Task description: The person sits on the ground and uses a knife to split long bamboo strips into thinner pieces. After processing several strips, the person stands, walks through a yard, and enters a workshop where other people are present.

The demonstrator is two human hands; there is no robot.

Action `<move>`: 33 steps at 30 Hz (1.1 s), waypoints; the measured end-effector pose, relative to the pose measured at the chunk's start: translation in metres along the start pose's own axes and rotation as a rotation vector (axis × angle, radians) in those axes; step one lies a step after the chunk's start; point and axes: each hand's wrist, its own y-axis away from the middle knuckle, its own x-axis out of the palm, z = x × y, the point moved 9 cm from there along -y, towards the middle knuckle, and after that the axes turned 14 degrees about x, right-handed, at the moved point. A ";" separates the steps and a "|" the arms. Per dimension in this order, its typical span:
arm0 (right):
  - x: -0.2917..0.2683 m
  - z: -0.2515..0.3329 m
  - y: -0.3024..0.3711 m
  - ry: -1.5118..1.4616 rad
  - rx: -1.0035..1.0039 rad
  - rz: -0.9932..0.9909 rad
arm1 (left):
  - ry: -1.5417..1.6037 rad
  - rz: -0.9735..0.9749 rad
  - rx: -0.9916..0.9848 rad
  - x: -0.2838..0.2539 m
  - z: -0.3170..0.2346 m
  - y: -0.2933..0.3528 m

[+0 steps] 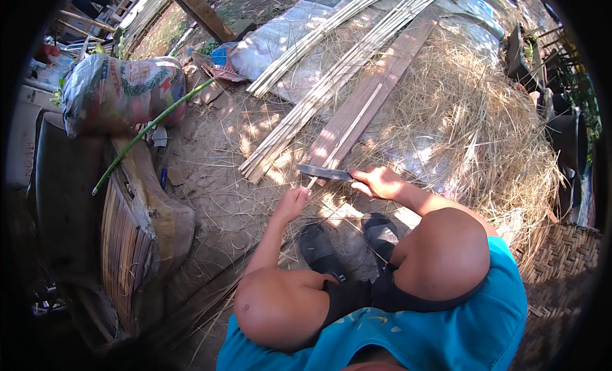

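Note:
My left hand (292, 203) is closed round the near end of a thin pale strip (354, 125), which looks like split bamboo. The strip runs away from me along a brown wooden plank (389, 78). In my right hand (381, 182) is the handle of a knife, and its dark blade (325, 172) lies crosswise over the strip near the plank's near end. The blade's tip points left. Whether the edge presses into the strip cannot be made out.
Bundles of long pale strips (319, 97) lie left of the plank. Fine shavings (472, 116) heap up at right. A stuffed sack (127, 90), a green stalk (150, 127) and a wooden piece with slats (127, 243) are at left. Woven matting (564, 262) shows at lower right.

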 end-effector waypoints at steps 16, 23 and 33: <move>-0.081 -0.199 -0.030 -0.090 0.686 -0.225 | 0.461 0.170 -0.520 -0.021 0.032 0.078; -0.004 -0.071 0.007 -0.057 0.243 -0.091 | -0.283 -0.108 0.060 -0.010 -0.008 0.039; -0.092 -0.172 -0.032 -0.124 0.606 -0.244 | -0.369 0.055 0.009 -0.011 -0.010 0.049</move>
